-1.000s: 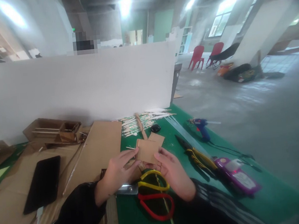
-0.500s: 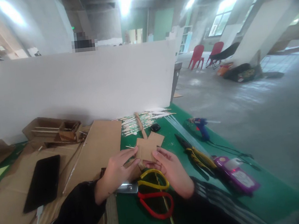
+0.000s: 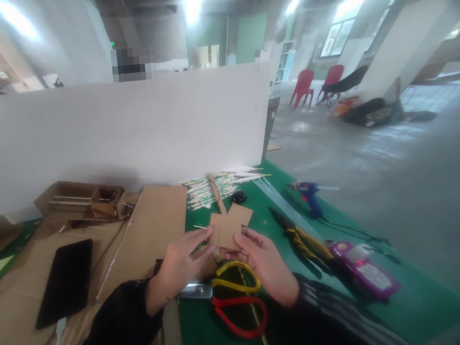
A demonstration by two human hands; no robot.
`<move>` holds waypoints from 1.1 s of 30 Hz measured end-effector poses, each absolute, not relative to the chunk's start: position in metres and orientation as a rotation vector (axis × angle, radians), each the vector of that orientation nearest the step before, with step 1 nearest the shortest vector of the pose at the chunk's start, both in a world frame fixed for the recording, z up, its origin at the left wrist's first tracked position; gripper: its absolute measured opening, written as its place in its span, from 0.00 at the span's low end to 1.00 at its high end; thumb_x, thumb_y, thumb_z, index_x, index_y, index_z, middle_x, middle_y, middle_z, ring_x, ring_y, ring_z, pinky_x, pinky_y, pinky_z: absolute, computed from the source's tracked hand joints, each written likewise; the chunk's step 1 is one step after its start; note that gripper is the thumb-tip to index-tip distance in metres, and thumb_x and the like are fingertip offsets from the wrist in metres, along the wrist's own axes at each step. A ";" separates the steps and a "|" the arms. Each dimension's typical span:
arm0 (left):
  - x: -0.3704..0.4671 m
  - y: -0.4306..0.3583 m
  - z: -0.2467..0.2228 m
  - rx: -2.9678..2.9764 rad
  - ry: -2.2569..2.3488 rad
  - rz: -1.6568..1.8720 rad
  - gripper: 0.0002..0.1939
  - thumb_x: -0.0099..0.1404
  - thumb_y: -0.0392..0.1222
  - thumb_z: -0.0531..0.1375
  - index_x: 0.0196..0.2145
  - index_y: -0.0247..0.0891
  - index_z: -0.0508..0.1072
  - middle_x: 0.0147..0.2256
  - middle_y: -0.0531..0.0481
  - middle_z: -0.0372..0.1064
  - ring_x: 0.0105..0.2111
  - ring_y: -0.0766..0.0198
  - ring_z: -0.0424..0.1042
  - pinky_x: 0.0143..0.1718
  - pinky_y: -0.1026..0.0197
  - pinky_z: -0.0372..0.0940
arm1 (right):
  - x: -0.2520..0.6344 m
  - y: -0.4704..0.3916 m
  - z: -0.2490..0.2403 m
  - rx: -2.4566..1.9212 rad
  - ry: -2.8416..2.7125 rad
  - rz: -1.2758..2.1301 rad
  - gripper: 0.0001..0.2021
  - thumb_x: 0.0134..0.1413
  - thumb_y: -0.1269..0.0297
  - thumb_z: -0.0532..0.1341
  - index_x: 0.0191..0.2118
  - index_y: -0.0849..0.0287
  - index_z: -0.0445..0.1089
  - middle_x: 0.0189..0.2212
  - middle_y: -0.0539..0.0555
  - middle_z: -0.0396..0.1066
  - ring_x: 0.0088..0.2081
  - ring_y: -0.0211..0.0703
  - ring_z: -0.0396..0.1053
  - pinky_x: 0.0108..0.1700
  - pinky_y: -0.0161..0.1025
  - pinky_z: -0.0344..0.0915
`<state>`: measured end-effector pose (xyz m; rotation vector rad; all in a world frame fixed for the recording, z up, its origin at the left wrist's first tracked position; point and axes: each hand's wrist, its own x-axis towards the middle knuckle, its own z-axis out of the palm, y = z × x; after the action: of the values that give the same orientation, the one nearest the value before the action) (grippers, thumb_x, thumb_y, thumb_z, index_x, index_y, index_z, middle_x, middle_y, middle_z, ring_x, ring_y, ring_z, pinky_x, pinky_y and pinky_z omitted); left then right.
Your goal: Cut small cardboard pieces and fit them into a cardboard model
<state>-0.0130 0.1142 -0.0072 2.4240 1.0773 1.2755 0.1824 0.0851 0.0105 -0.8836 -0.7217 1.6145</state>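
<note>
Between my two hands is a small folded piece of brown cardboard, held over the green table. My left hand pinches its left edge between thumb and fingers. At the lower right corner, my right hand grips it with the thumb on top. Just below lies a pair of scissors with one yellow and one red handle, blades pointing left and partly hidden under my left hand. Behind the held piece is another cardboard piece, along with a narrow cardboard strip.
Several white-tipped sticks lie at the back. To the right are pliers, a blue glue gun with its cable and a purple power strip. A phone rests on cardboard at left. A white partition stands behind.
</note>
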 end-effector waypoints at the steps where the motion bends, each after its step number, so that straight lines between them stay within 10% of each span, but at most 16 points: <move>1: -0.013 0.114 -0.007 2.422 1.078 1.271 0.17 0.65 0.43 0.61 0.51 0.39 0.72 0.47 0.44 0.75 0.46 0.57 0.76 0.49 0.56 0.71 | 0.182 0.085 0.011 -0.892 -0.724 1.607 0.15 0.47 0.59 0.70 0.40 0.60 0.73 0.35 0.56 0.78 0.36 0.50 0.78 0.33 0.39 0.76; 21: -0.017 0.086 0.035 1.861 1.159 0.928 0.24 0.62 0.39 0.62 0.55 0.40 0.62 0.41 0.49 0.74 0.39 0.62 0.74 0.41 0.62 0.70 | 0.184 0.056 0.016 -1.043 -1.371 1.272 0.12 0.59 0.60 0.59 0.45 0.59 0.71 0.37 0.54 0.76 0.34 0.44 0.74 0.38 0.39 0.72; 25: -0.034 0.046 0.041 2.035 1.133 0.592 0.10 0.58 0.36 0.61 0.40 0.43 0.72 0.37 0.54 0.73 0.37 0.63 0.72 0.39 0.64 0.65 | 0.183 0.017 0.009 -1.141 -1.791 1.123 0.08 0.58 0.67 0.56 0.41 0.58 0.71 0.30 0.51 0.74 0.30 0.41 0.71 0.36 0.36 0.70; 33: -0.055 0.001 -0.007 2.177 1.168 0.398 0.13 0.53 0.30 0.58 0.37 0.42 0.70 0.35 0.55 0.71 0.34 0.65 0.70 0.34 0.67 0.61 | 0.181 -0.015 -0.029 -1.132 -2.325 0.729 0.25 0.47 0.76 0.59 0.53 0.51 0.66 0.51 0.52 0.71 0.53 0.48 0.63 0.58 0.46 0.56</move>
<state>-0.0554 0.0007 -0.0074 2.1774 1.1682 0.3979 0.1810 -0.0151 -0.0292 -1.1323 -2.3253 0.7286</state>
